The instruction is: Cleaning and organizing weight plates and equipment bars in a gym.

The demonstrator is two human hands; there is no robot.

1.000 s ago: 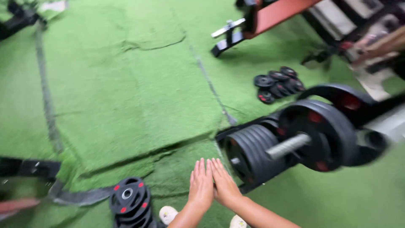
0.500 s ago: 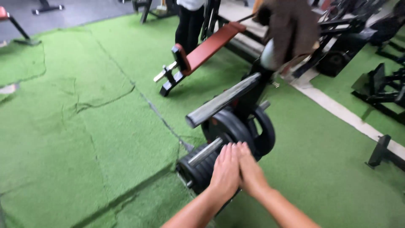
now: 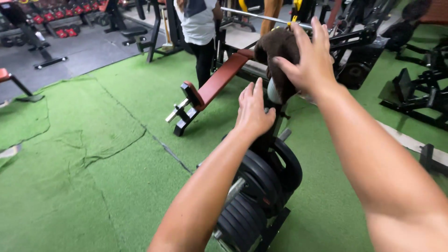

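My right hand point(image 3: 309, 58) is raised with fingers spread and rests against a brown towel point(image 3: 279, 49) draped over the top of a black upright. My left hand point(image 3: 254, 112) reaches forward with straight fingers, its tips touching the upright just below a pale rounded object point(image 3: 272, 92) under the towel. Beneath my forearms, black weight plates point(image 3: 261, 186) are stacked on the pegs of a plate rack, with a steel peg point(image 3: 235, 189) sticking out toward me.
A red-padded bench point(image 3: 212, 84) stands tilted on green turf point(image 3: 93, 163) behind the rack. A person point(image 3: 198, 28) in a light top and dark trousers stands beyond it. Black machine frames point(image 3: 420, 93) fill the right side. Dumbbells point(image 3: 65, 21) line the far left.
My view has lifted from the floor to the gym. Both hands, pressed together low by the plates, have separated and risen: the right onto the towel, the left to the upright.
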